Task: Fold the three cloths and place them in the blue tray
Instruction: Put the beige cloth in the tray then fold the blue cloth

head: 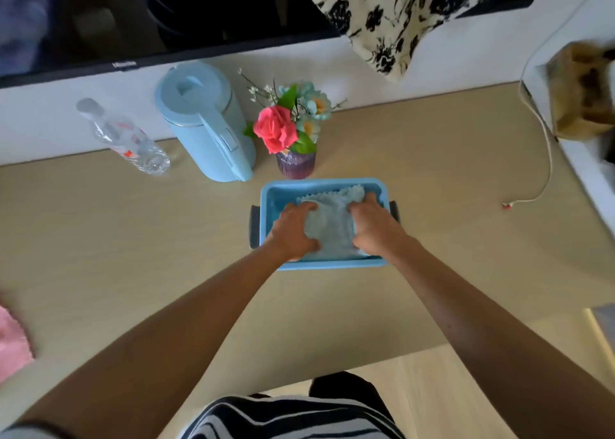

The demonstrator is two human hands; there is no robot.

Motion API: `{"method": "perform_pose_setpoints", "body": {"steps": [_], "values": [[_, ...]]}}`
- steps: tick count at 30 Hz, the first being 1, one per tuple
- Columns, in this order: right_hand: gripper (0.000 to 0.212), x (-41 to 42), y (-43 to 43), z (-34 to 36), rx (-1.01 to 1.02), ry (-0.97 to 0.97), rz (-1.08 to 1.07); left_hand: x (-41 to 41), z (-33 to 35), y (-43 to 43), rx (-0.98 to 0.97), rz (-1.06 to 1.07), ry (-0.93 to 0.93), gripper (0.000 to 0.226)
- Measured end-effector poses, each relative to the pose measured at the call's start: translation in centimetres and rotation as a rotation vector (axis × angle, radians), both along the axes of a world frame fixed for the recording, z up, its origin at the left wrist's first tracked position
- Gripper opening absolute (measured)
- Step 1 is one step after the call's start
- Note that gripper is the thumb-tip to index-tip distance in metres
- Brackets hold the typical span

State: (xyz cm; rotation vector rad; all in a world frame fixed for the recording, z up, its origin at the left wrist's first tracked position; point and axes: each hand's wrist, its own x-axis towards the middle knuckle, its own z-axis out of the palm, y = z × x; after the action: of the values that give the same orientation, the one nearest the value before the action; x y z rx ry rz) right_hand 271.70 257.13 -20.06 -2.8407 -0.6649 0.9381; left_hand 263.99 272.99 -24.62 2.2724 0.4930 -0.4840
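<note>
No writing is readable; the bottle point(124, 137) label shows only red marks. Left hand point(294, 230) and right hand point(374, 227) both grasp a pale blue cloth point(332, 229) inside the blue tray point(269, 195) on the tabletop point(133, 239). Kettle point(206, 122) and flower vase point(295, 164) stand just behind; a pink cloth point(11, 342) lies far left

Vase point(295, 165), kettle point(208, 122) crowd tray's point(324, 264) far side; near side open.

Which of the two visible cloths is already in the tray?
The grey cloth: it lies inside the blue tray under both hands. The pink cloth lies on the table's left edge.
</note>
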Motion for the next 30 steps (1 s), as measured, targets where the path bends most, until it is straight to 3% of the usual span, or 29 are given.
{"method": "perform_pose_setpoints", "body": {"steps": [4, 10, 15, 19, 26, 30], "values": [[0.057, -0.3, 0.7, -1.5, -0.125, -0.060, 0.113, 0.8, -1.1, -0.4, 0.049, -0.050, 0.073, 0.097], [0.051, -0.4, 1.1, -2.9, -0.303, -0.176, 0.254, 1.7, -2.0, -1.4, 0.174, -0.181, 0.142, 0.095], [0.045, 0.3, 1.4, -4.4, -0.419, -0.347, 0.493, 2.0, -1.3, -1.7, 0.492, -0.392, 0.153, 0.089], [0.062, 1.0, 1.4, -5.3, -0.410, -0.335, 0.505, 2.6, -1.8, -1.9, 0.647, -0.527, 0.114, 0.092], [0.063, 1.0, 1.9, -6.4, -0.420, -0.261, 0.459, 2.8, -2.6, -2.1, 0.603, -0.519, 0.170, 0.096], [0.051, 1.2, 1.8, -5.1, -0.343, -0.215, 0.413, 2.7, -1.0, -1.3, 0.486, -0.436, 0.134, 0.084]]}}
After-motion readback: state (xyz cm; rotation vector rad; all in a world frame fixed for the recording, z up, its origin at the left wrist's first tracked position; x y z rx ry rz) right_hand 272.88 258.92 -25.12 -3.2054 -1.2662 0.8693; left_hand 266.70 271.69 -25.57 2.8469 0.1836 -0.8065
